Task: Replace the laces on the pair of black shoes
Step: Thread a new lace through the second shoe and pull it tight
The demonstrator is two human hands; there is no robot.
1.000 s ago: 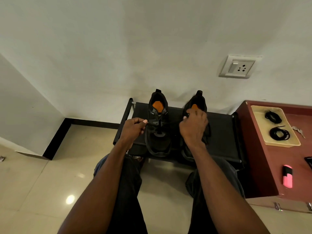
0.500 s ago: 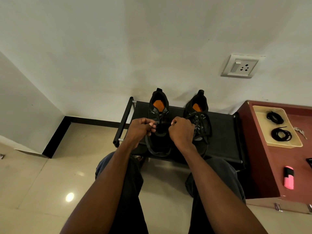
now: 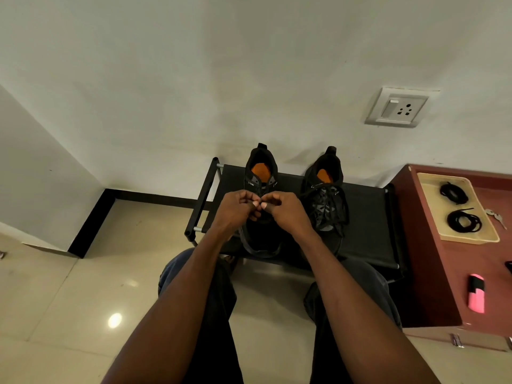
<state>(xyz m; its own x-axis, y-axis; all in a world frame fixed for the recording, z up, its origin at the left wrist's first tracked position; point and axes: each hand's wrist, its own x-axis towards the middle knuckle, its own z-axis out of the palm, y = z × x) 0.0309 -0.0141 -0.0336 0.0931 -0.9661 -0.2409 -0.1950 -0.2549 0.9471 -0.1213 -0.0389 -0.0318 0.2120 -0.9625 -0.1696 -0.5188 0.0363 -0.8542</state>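
where the black rack (image 3: 368,234) stands against the wall, the left shoe (image 3: 261,173) sits at its left part; left hand (image 3: 235,210) and right hand (image 3: 288,212) meet over its tongue, fingers curled, fingertips pinching the lace (image 3: 259,252); the right shoe (image 3: 327,195) stands just beside, laced; two coiled laces (image 3: 464,221) lie in the tray (image 3: 487,239) on the red cabinet (image 3: 448,286).

Your two black shoes stand side by side on the bench (image 3: 368,231), heels to the wall, orange insoles showing. Left shoe (image 3: 261,173): a loose lace loop (image 3: 260,252) lies over its toe. Right shoe (image 3: 325,198): laced, ends slack. Two coiled black laces (image 3: 464,220) lie in the tray (image 3: 471,239).
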